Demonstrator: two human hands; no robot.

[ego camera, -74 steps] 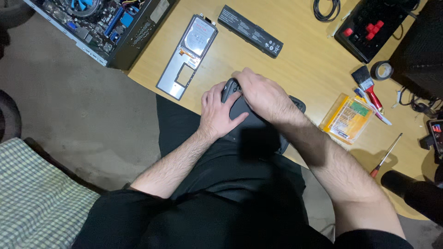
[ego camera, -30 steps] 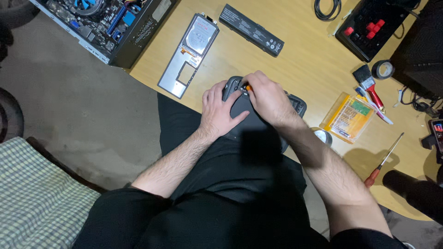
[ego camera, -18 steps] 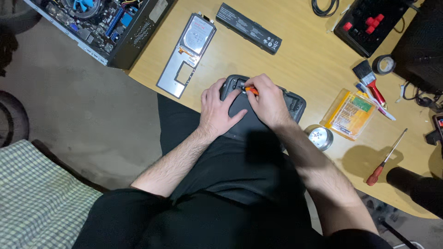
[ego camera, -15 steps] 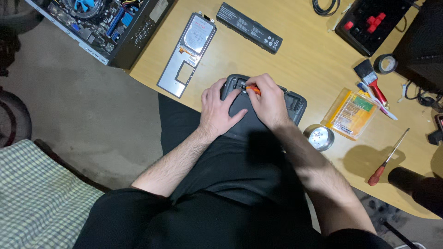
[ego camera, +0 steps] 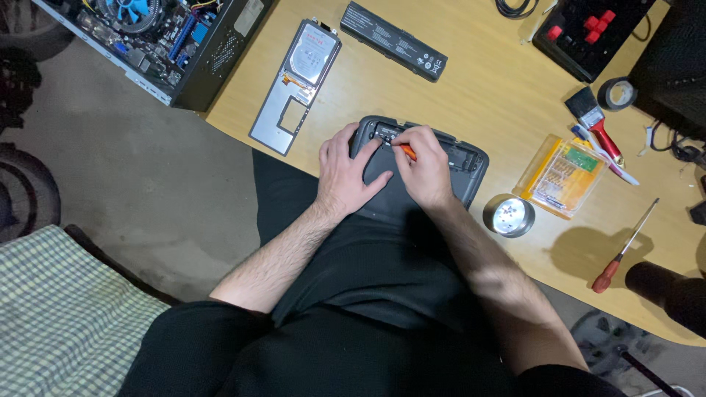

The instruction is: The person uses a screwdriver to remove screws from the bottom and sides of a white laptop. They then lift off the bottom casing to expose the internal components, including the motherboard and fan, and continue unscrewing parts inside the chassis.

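A dark grey laptop base point(ego camera: 456, 163) lies upside down, half on the wooden table's near edge and half on my lap. My left hand point(ego camera: 346, 170) rests flat on its left corner, fingers spread over the casing. My right hand point(ego camera: 425, 165) pinches a small screwdriver with an orange handle point(ego camera: 407, 151), its tip set down near the top left of the base. The tip itself is hidden by my fingers.
On the wooden table point(ego camera: 478, 88): a grey metal bracket with a hard drive point(ego camera: 298, 81), a black battery pack point(ego camera: 393, 40), a round metal tin point(ego camera: 508, 215), a yellow bit case point(ego camera: 565, 175), a red-handled screwdriver point(ego camera: 624, 246), a brush point(ego camera: 597, 126), tape roll point(ego camera: 616, 93). An open computer case point(ego camera: 158, 40) is at top left.
My right hand slid off the middle of the laptop base toward its top left, and the orange screwdriver now shows in its fingers. The round tin has come into sight beside my forearm.
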